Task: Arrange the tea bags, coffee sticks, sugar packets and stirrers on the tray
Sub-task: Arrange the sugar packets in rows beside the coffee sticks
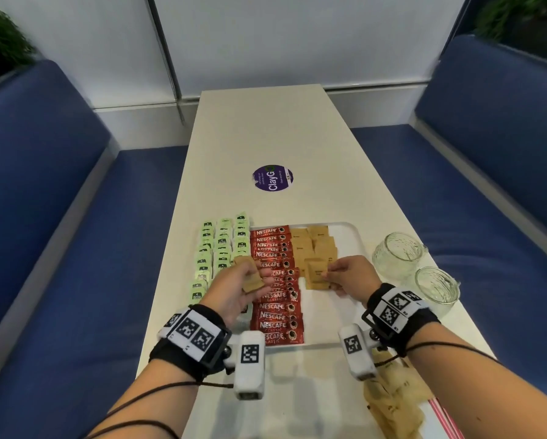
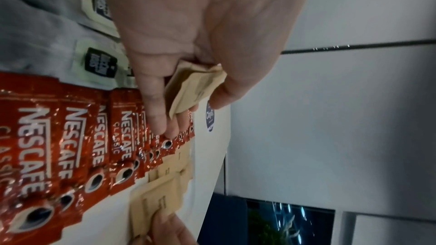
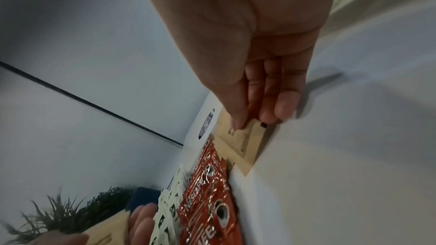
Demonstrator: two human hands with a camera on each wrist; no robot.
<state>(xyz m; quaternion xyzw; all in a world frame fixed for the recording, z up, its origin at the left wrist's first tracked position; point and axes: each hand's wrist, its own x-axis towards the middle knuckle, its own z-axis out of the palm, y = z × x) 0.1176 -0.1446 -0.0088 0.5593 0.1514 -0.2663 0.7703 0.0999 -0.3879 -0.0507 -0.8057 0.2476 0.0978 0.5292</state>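
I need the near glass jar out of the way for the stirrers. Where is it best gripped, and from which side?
Grip the near glass jar around its body just below the rim, coming with the right hand from the near right. It stands upright with its mouth open, and the second jar crowds its far left side, while the tray lies to the left.

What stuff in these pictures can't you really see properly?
- How many brown sugar packets the left hand grips: head view, fingers cover the stack.
- Print on the packet under the right hand: right wrist view, blurred.
- The pink stirrers: head view, cut off by the bottom edge.
- Green tea bags' labels: too small.
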